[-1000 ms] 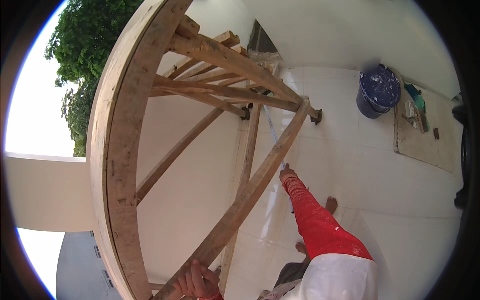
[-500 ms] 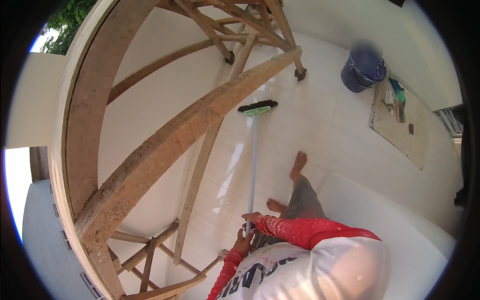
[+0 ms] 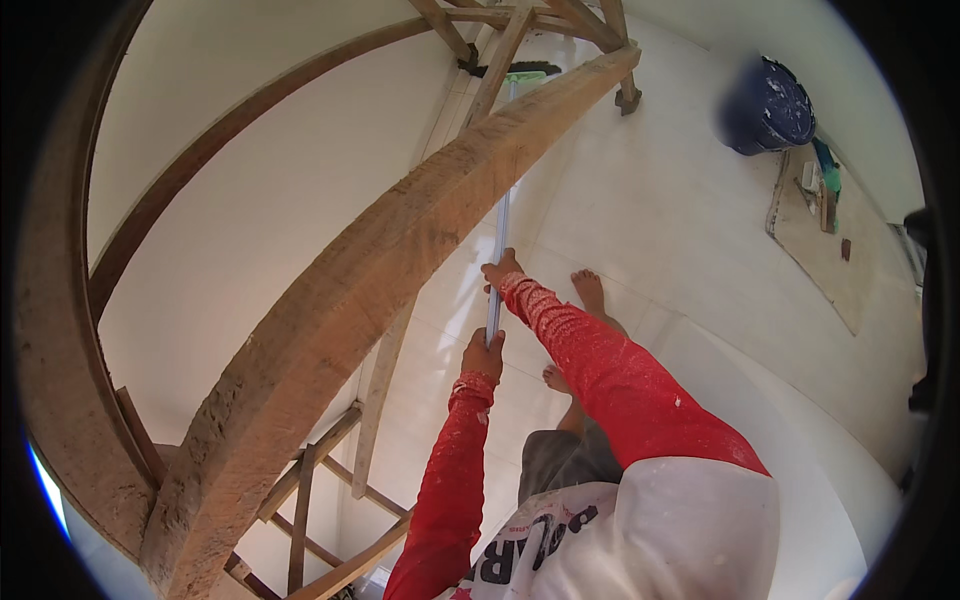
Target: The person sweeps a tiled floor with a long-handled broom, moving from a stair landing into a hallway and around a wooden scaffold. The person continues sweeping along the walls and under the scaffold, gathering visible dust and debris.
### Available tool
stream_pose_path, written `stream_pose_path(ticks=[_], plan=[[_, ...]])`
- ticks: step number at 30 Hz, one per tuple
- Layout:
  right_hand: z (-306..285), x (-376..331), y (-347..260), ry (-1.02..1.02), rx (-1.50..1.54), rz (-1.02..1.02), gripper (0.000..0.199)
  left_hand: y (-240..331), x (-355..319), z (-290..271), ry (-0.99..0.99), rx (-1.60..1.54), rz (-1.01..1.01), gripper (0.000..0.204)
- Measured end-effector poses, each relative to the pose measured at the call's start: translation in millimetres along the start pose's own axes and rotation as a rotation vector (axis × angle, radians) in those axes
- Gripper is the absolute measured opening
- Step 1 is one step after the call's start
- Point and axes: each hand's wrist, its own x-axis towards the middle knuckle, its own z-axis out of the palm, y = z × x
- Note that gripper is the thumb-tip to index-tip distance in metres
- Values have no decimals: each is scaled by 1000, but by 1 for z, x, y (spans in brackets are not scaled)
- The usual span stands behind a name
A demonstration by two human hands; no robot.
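Partly, the wooden beam [image 3: 400,260] hides the brush's pole [image 3: 500,240] and head [image 3: 528,72].

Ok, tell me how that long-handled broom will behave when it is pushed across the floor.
The broom probably feels light: its pole is thin. It may flex slightly, being long and slender. With the left hand and right hand spaced along it, steering should stay steady, and the head likely glides on the smooth white floor.

"Any boxes, labels, signs or screens here?"

"No boxes, signs or screens. Just dark letters on the white shirt [image 3: 560,540], low down, near the bottom edge."
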Motion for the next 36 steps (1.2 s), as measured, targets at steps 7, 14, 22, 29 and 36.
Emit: stream_pose_path(ticks=[7, 14, 22, 29, 36], plan=[[12, 95, 41, 203, -166, 171, 52, -81, -96, 9, 111, 288, 94, 38], [112, -154, 286, -188, -279, 771, 61, -262, -343, -14, -50, 472, -631, 43], [34, -23, 140, 281, 96, 163, 60, -165, -209, -19, 82, 452, -154, 36], [-144, 159, 32, 161, -1, 429, 23, -62, -81, 33, -55, 447, 238, 42], [29, 12, 279, 156, 211, 521, 29, -283, -215, -23, -119, 554, -119, 40]])
